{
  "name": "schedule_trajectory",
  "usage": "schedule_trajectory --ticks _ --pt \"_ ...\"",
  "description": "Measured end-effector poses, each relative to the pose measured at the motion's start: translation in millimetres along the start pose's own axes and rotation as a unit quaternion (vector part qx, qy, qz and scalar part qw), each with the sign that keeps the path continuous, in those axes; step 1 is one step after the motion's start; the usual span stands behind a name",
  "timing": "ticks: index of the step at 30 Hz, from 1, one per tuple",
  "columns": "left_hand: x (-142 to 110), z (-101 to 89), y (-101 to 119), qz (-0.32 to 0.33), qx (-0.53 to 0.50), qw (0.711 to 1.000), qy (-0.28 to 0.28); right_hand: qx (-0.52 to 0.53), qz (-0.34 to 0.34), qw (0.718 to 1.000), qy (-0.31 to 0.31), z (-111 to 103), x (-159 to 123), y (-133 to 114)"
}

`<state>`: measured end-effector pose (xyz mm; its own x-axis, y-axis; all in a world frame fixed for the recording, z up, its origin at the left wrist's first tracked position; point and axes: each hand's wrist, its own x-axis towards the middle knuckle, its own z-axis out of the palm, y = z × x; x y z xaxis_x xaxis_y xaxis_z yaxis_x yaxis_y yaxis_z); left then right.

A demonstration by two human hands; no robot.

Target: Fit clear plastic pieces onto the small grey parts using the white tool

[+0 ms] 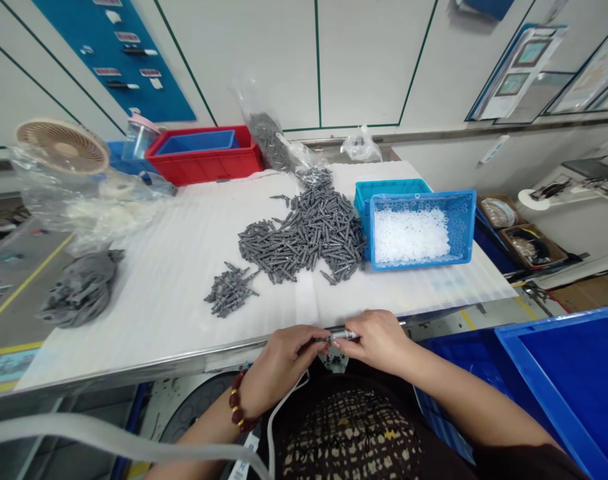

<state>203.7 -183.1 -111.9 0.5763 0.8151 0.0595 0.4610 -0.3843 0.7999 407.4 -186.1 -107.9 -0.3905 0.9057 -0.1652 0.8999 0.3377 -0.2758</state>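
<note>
Your left hand (293,348) pinches the darker end of 1 silver-grey cylinder (343,335), while your right hand (381,339) has its fingers curled around the lighter end, at the near edge of the table (159,287). The long axis runs sideways, nearly level in your view, darker end pointing left.

A slim silvery cylinder (343,335) is held nearly level, its ends partly hidden by fingers (313,332)
</note>
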Motion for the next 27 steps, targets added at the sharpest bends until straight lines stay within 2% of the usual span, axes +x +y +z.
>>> schedule_trajectory --ticks 5,9,11,13,15,18,21,23,27 --pt "-1.0 -2.9 -5.1 -0.026 -0.007 1.000 0.002 -0.021 0.038 0.999 -0.001 1.4 6.6 -0.1" --pt "-3.5 -11.9 -12.5 -0.065 -0.024 0.998 0.012 0.003 0.028 1.000 -0.001 0.1 12.4 4.8" --pt "-6.4 -21.4 -22.6 -0.063 0.027 0.996 0.054 0.033 0.009 0.999 -0.003 -0.2 15.1 8.1" --pt "-10.7 -35.7 -37.8 -0.048 0.119 0.984 0.124 0.073 -0.016 0.997 -0.002 0.6 17.8 11.4" --pt "-15.8 -53.9 -56.1 -0.033 0.214 0.957 0.191 0.113 -0.038 0.993 0.000 2.5 20.7 14.5" --pt "-20.7 -82.2 -81.7 -0.024 0.317 0.922 0.223 0.147 -0.059 0.987 -0.002 5.9 24.9 17.8" --pt "-13.3 -101.4 -96.7 -0.013 0.387 0.895 0.222 0.159 -0.065 0.985 -0.006 7.8 28.6 18.2" --pt "1.3 -107.0 -99.5 -0.007 0.419 0.884 0.205 0.162 -0.061 0.985 -0.008 7.7 30.3 17.2" --pt "44.1 -108.9 -95.4 -0.034 0.489 0.868 0.085 0.164 -0.057 0.985 -0.003 5.3 29.8 15.1"
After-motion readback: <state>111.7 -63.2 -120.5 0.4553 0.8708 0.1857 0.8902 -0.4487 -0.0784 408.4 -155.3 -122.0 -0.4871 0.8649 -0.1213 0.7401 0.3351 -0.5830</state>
